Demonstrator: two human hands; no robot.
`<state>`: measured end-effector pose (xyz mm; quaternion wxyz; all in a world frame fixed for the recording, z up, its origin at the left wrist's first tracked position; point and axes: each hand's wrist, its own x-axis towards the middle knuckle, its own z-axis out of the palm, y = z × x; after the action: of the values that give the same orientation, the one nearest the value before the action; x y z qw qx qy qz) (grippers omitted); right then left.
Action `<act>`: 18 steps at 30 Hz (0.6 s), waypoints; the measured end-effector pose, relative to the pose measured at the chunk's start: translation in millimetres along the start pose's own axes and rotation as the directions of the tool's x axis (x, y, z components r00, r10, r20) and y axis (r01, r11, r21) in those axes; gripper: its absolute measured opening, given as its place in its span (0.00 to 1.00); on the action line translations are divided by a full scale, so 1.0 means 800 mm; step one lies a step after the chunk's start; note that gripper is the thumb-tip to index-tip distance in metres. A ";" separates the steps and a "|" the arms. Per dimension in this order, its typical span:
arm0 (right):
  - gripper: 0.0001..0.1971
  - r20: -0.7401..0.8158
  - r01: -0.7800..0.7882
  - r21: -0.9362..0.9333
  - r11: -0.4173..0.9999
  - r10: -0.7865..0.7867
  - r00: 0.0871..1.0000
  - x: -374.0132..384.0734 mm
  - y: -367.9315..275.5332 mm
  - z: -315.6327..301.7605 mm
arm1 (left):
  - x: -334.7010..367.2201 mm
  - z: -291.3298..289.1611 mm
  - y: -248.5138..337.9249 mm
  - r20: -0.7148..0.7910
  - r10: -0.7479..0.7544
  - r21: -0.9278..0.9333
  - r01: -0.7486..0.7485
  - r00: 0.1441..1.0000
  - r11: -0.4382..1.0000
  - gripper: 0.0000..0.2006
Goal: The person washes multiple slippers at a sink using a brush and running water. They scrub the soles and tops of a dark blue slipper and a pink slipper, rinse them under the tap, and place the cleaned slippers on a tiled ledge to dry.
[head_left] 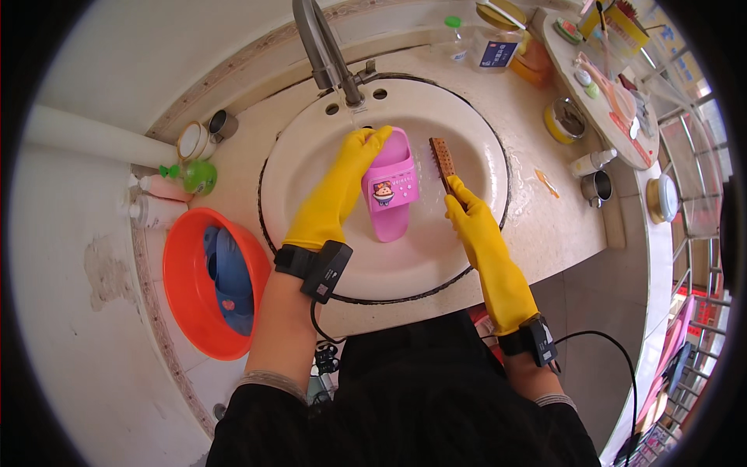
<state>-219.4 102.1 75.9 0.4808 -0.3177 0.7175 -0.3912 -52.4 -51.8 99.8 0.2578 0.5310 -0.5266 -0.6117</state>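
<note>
A pink slide slipper (391, 187) with a cartoon picture on its strap is held upright over the sink (292, 175). My left hand (359, 152), in a yellow rubber glove, grips the slipper's upper end. In my right hand (467, 206), gloved the same way, is a brown scrubbing brush (442, 158) held by its handle. The brush stands just right of the slipper, apart from it, with its bristles only partly visible. Behind the slipper, the grey faucet (329, 58) reaches over the back of the basin, and what looks like water runs near my left hand.
An orange-red basin (183, 288) with blue slippers (231, 272) stands low at the left. A green bottle (200, 177) and a metal cup (222, 124) line the counter's left side. Jars, a metal mug (597, 187) and a white bottle (593, 163) crowd the right.
</note>
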 end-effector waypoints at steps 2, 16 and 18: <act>0.23 -0.036 -0.002 -0.041 0.999 0.000 0.999 0.000 0.007 -0.002 | 0.020 -0.011 -0.016 -0.063 0.002 0.058 0.002 0.998 0.998 0.21; 0.20 0.177 0.124 -0.600 0.790 -0.020 0.984 0.020 0.012 0.070 | 0.005 -0.073 -0.160 -0.381 -0.264 -0.340 0.132 0.886 0.931 0.27; 0.20 0.195 0.126 -0.662 0.739 0.007 0.981 0.031 0.015 0.084 | -0.007 -0.071 -0.174 -0.415 -0.266 -0.360 0.112 0.870 0.926 0.27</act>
<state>-165.8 70.1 38.7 0.3857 -0.5271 0.7517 -0.0908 35.5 -24.4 -19.1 0.3959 0.6596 -0.2882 -0.5702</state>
